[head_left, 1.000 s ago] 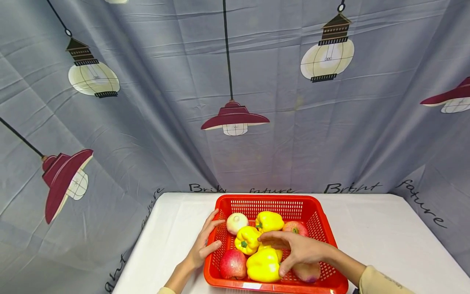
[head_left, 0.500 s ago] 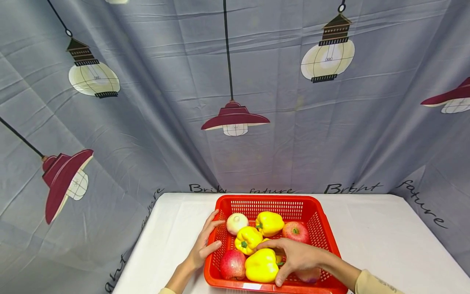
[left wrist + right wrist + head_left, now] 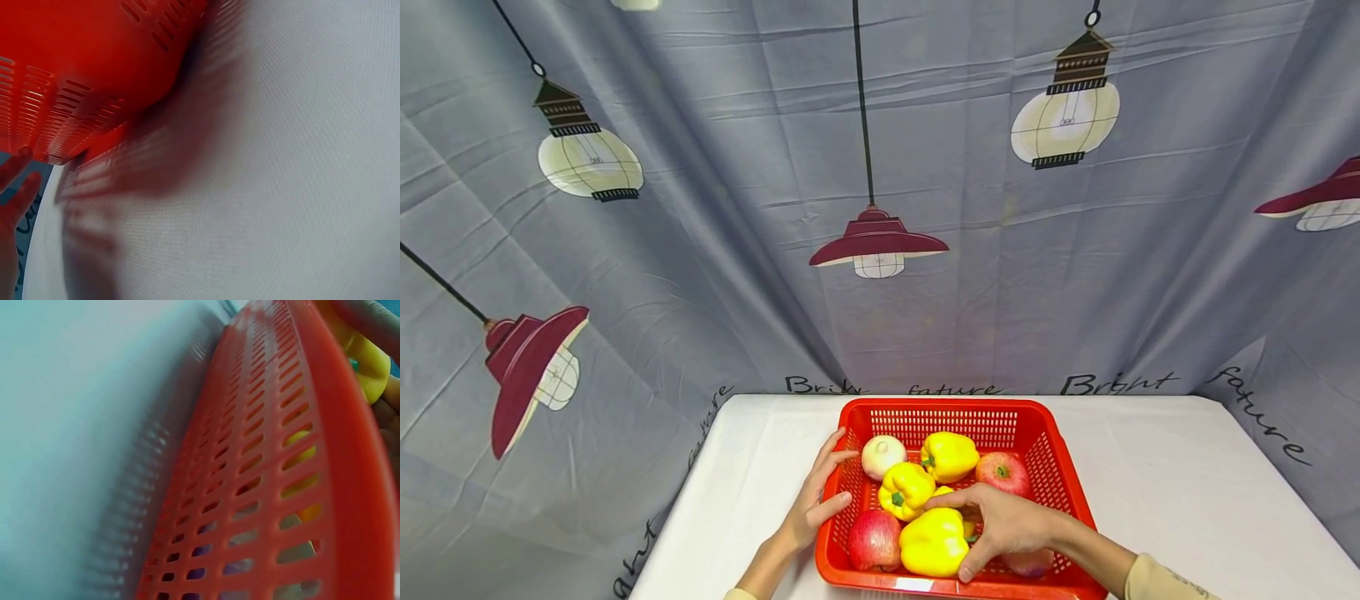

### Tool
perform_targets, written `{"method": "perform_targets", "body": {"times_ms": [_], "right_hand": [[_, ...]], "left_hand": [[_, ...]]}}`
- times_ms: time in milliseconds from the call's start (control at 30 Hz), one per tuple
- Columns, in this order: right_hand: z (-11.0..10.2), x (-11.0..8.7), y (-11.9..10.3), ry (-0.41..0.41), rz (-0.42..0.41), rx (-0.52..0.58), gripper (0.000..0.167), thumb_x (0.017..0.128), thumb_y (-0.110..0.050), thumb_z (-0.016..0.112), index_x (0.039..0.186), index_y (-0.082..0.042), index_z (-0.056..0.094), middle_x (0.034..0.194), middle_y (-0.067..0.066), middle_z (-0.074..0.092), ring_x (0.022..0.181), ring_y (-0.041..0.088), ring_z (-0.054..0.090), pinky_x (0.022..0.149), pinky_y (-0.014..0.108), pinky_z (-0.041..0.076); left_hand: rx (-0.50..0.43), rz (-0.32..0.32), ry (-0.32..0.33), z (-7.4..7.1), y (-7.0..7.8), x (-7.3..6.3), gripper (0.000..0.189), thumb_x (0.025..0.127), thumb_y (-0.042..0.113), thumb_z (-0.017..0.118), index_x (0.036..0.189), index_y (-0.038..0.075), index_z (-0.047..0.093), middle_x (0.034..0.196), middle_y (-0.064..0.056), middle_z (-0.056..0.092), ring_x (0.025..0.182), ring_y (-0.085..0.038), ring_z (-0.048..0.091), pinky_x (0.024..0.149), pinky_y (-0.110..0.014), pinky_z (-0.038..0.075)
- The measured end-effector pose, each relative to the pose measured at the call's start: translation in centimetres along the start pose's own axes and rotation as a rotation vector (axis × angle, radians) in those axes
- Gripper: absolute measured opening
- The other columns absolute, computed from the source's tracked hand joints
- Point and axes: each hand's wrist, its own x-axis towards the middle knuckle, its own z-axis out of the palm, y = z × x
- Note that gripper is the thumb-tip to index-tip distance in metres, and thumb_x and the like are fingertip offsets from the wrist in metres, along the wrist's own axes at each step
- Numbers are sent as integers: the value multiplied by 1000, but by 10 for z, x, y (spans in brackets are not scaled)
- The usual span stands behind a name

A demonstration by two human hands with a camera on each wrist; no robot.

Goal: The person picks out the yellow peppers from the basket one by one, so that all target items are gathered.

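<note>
A grey lamp-print curtain (image 3: 985, 192) hung behind the white table (image 3: 1157, 467). In the red basket (image 3: 940, 402), the right hand (image 3: 1003, 521) curved thumb and fingers round the front yellow pepper (image 3: 934, 543) — how firmly, the view hardly showed. The left hand (image 3: 810, 505), fingers extended, rested at the basket's left side. A weak hold could drop it against the red apple (image 3: 875, 540); the pepper looked plump, glossy and lobed.

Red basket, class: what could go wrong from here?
The front yellow pepper looks smooth, so it might slip from the right hand. The red apple close on the pepper's left could roll if that pepper moves. The right forearm passes over the red basket's right rim and may bump it.
</note>
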Motion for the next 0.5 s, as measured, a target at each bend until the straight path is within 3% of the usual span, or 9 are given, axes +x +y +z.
{"method": "perform_targets", "body": {"times_ms": [233,500], "right_hand": [[-2,-1,3,5,-15,-22,74,79,-24,87,145,-13,56,134,0,62,115,22,58,97,31,48],[-4,-5,2,51,-38,63,77,80,-23,86,146,-3,51,143,7,55,120,25,58,100,30,47]], "left_hand": [[-2,9,-5,0,-1,0,51,88,17,57,136,-1,54,165,-14,18,149,-39,16,115,-39,25],[-10,1,-4,-1,-1,-1,50,88,17,57,135,0,55,165,-14,17,149,-40,16,114,-37,26]]}}
